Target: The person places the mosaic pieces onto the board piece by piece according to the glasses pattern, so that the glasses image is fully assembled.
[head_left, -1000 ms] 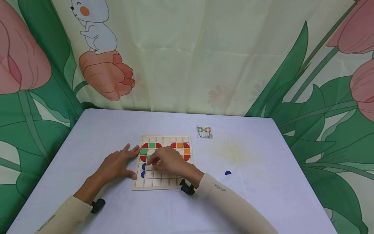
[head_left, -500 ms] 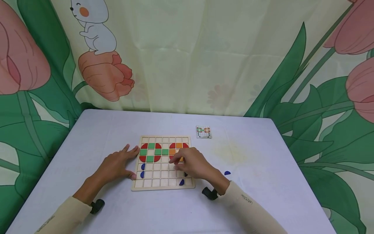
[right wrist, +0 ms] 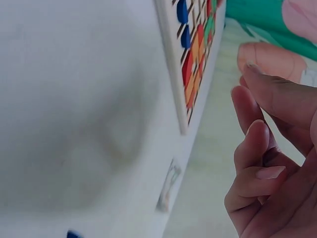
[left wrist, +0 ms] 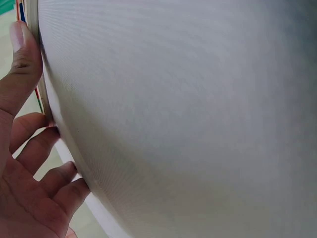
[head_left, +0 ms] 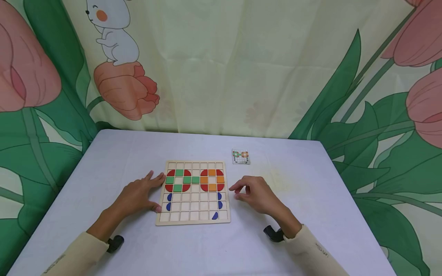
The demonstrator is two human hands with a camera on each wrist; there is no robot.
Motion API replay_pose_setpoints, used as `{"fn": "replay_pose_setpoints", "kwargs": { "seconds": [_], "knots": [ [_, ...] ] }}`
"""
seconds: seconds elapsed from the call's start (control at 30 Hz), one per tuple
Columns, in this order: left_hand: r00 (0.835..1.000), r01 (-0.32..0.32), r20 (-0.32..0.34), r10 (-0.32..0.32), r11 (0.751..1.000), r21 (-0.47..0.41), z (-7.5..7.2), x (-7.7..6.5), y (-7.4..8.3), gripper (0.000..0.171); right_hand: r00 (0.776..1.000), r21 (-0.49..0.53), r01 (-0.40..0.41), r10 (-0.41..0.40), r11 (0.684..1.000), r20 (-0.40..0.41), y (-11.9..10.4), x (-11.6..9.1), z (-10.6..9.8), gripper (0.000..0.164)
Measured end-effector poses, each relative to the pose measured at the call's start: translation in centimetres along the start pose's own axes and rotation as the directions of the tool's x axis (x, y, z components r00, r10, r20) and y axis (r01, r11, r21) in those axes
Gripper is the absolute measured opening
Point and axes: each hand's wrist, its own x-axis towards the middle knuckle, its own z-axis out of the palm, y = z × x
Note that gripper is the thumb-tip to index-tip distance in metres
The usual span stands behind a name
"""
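A square wooden grid board (head_left: 186, 197) lies on the table. Green tiles (head_left: 195, 179), orange tiles (head_left: 212, 187) and red rounded pieces sit in its upper part. Lower down, blue half-circles (head_left: 169, 197) stand in the left and right columns, and one blue piece (head_left: 215, 216) is tilted near the bottom right. My left hand (head_left: 138, 193) rests its spread fingers and thumb along the board's left edge. Over the table right of the board hovers my right hand (head_left: 255, 193), fingers loosely bent, holding nothing. A loose blue piece (right wrist: 73, 234) shows at the right wrist view's bottom edge; the hand hides it from the head view.
A small pattern card (head_left: 240, 156) lies past the board's upper right corner. White cloth covers the table (head_left: 193, 249). Behind it hangs a curtain (head_left: 214, 76) printed with tulips and a white animal.
My right hand has moved right across the board and off its right side, uncovering the tiles there. The left hand has stayed at the left edge.
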Motion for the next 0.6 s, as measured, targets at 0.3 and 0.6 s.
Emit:
{"fn": "replay_pose_setpoints", "kwargs": {
  "seconds": [0.3, 0.6],
  "knots": [
    [1.000, -0.009, -0.009, 0.008, 1.000, -0.017, 0.0, 0.0, 0.0, 0.120, 0.998, -0.022, -0.041, 0.040, 0.999, -0.049, 3.0, -1.6, -1.7, 0.022],
    [1.000, -0.007, -0.008, 0.007, 1.000, -0.010, 0.0, -0.1, 0.0, 0.120, 0.991, -0.046, -0.114, 0.110, 0.992, -0.074, 5.9, -3.0, -3.2, 0.020]
  ]
}}
